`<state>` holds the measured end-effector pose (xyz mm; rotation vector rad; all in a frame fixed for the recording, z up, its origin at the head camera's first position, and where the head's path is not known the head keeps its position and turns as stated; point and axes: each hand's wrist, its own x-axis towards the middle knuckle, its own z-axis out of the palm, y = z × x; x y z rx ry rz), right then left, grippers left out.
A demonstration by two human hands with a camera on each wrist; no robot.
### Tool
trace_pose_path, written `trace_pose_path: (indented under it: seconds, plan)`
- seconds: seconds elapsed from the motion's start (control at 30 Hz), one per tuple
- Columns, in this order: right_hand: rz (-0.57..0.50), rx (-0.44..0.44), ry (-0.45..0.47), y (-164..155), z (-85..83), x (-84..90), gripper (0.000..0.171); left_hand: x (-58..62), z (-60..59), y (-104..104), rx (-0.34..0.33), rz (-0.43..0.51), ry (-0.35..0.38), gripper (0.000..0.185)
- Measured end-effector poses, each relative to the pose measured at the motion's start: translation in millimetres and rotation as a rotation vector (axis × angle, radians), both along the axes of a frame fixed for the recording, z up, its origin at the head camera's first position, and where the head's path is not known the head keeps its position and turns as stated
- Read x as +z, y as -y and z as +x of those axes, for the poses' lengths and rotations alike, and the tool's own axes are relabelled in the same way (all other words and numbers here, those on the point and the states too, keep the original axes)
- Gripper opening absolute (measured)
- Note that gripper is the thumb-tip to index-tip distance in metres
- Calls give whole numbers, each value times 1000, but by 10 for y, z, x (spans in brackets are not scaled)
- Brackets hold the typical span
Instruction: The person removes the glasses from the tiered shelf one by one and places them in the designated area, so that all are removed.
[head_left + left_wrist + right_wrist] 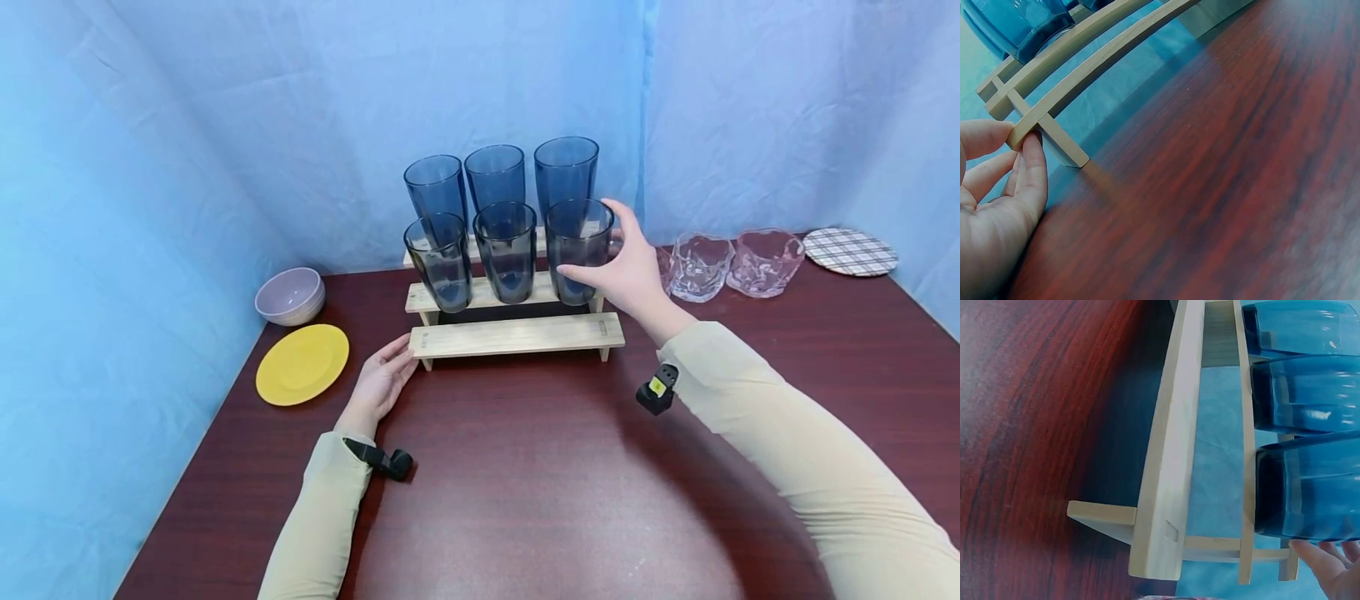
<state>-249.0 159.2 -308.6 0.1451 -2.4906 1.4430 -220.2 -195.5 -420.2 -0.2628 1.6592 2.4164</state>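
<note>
A wooden three-step rack [517, 336] stands at the back of the table. Three dark blue-grey drinking glasses stand upright on its middle step, and three more are on the top step behind them; the lowest step is bare. My right hand [636, 268] holds the right glass [576, 265] of the middle row, thumb in front and fingers round its far side. In the right wrist view that glass [1310, 487] meets the step. My left hand [381, 383] pinches the left end of the lowest step, thumb above and a finger below, as the left wrist view shows.
On the left are a pale purple bowl [291, 297] and a yellow plate [302, 365]. To the right of the rack stand a clear glass [701, 268], a pinkish glass [765, 265] and a checked round mat [851, 252]. Blue cloth [360, 92] hangs behind the table.
</note>
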Motion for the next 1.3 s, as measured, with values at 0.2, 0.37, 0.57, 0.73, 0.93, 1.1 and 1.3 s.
trace_pose_path:
  seconds: [0.2,0.37,0.57,0.73,0.93,1.1,1.3]
  plan:
    - [-14,-23,-39,14,24,-45,98,-23,-12,6,-5,-10,-18,51]
    - [-27,-23,-51,25,47,-58,98,-22,-10,0,0,-7,-14,51]
    - [-32,-25,-74,22,88,-73,96,-16,-11,5,1,2,-12,51]
    - [-33,-46,-86,6,134,-96,95,-17,-10,2,7,15,-2,50]
    - [-104,-46,-64,-23,191,-106,93,-19,-13,3,7,19,-3,50]
    - [-140,-40,-57,-51,258,-87,94,-21,-15,5,10,15,-3,51]
    - [-134,-35,-85,-118,331,-104,94,-20,-16,-1,8,25,2,51]
